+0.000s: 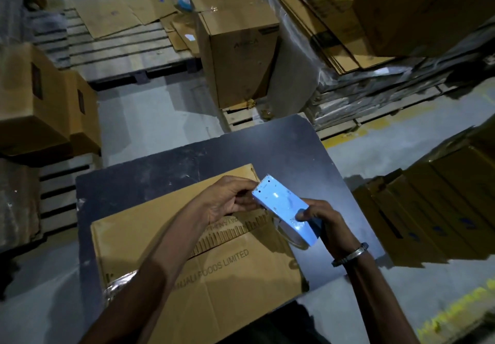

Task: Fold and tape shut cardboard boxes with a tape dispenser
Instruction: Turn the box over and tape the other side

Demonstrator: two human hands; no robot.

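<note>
A person stands at a dark work table in a dim warehouse, both hands on a light blue tape dispenser held above a flattened cardboard box printed "FOODS LIMITED". The right hand wraps the dispenser's lower body, thumb across its face, while the left hand pinches at the serrated cutter end, apparently hunting for the loose end of the tape; the tape itself is too faint to make out. The box lies unfolded, its near edge overhanging the table toward the person, so no flap is yet closed and no seam taped. The chief hazard sits at the left fingertips, which work right against the toothed blade: a slip there could nick skin. If the tape end has stuck back on the roll, picking at it in this light may tear it unevenly. The overhanging box could also slide off if an arm brushes it. Taped cartons, wooden pallets and stacks of flat cardboard crowd the floor beyond.
</note>
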